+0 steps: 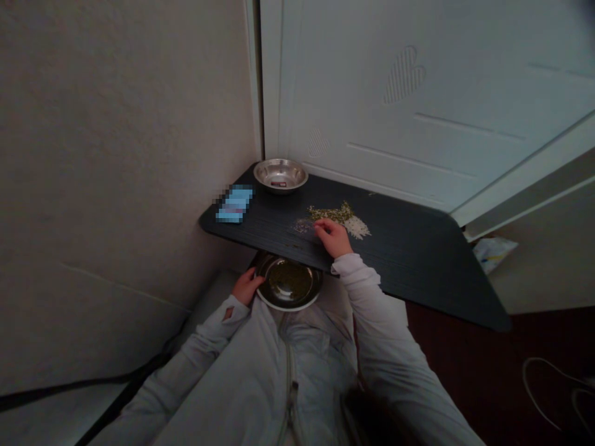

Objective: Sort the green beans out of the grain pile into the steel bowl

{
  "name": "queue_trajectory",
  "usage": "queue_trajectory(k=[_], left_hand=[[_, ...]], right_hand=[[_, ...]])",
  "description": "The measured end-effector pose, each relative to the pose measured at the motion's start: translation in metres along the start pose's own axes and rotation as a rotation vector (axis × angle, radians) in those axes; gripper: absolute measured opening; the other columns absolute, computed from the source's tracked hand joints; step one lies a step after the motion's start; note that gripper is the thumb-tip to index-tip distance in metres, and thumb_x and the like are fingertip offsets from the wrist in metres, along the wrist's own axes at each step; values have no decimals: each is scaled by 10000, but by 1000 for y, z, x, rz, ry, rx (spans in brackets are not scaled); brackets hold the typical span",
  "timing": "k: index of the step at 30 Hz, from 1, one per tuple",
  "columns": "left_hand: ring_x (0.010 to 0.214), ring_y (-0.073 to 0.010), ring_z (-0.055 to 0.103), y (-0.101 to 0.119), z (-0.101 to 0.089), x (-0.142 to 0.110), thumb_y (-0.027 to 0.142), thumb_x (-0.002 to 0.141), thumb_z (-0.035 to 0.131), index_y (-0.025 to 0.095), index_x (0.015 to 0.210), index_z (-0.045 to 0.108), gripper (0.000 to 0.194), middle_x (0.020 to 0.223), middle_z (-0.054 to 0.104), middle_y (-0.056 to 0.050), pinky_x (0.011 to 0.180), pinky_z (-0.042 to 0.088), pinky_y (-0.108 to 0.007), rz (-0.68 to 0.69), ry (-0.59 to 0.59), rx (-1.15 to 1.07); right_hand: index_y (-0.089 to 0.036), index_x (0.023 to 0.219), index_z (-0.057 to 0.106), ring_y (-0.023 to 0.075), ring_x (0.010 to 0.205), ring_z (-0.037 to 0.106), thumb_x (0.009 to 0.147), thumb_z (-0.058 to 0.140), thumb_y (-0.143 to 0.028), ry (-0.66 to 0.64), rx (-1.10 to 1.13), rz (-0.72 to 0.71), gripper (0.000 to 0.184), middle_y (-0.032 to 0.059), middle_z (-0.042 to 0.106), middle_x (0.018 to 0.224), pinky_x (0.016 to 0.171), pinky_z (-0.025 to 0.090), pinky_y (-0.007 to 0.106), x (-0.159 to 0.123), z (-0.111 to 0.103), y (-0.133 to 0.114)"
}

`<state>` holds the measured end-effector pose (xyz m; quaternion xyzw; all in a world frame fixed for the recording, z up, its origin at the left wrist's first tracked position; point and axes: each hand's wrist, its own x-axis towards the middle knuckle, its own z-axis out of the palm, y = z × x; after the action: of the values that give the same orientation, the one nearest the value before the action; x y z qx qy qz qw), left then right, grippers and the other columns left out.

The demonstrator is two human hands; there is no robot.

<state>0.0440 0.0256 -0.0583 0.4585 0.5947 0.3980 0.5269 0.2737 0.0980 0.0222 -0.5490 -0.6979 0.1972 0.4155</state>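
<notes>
A metal bowl (312, 296) with a layer of small greenish grains (283, 279) in it sits at my lap, partly under the table's front edge. My left hand (247, 286) grips its left rim. Over the dark table, my right hand (333, 238) has its fingers curled and pressed together at a spread of small dark-purplish bits (303, 226). Whatever its fingertips hold is too small to make out. Just beyond that hand lie a greenish grain pile (332, 214) and a white, rice-like pile (357, 227), which touch each other.
The dark table (418, 260) stands against a white door (353, 93) with heart patterns. At its back left are an upright steel bowl (281, 176) and a blurred-out blue rectangle (235, 204). A wall (116, 136) rises on the left. A white cable (534, 390) lies on the floor at right.
</notes>
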Motion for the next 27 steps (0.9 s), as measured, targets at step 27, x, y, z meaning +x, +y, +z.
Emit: queue_trajectory(k=[27], left_hand=[[645,-170,550,0,-2,0,260,542,508,138,791,592,290,659,625,5,627,409,-269,19,-26,43]], right_hand=[[-175,641,595,88,534,480,670,455,-317,-300,-110,-68,202,-15,563,570,534,338,196,-10,-3,-14]])
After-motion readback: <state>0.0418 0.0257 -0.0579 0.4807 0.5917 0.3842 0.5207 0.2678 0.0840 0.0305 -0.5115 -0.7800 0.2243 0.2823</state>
